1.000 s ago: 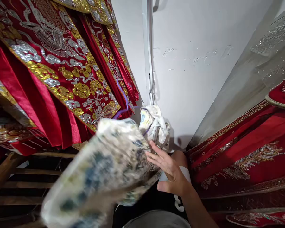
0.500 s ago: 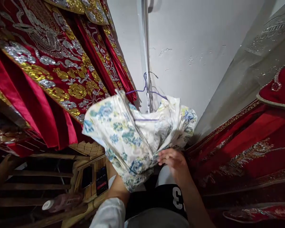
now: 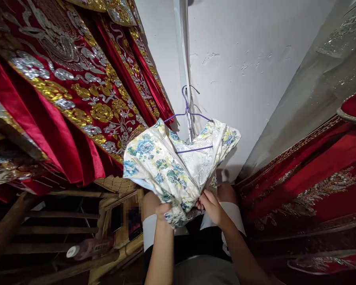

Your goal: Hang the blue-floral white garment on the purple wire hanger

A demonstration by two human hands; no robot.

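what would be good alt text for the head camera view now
A person's left hand and right hand grip the lower part of a white floral garment on a purple hanger. Red embroidered clothes flank a white wall, with a bottle at lower left.

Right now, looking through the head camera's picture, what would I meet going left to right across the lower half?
White-capped bottle → left hand → right hand, both hands on the floral-print top → red beaded garment.
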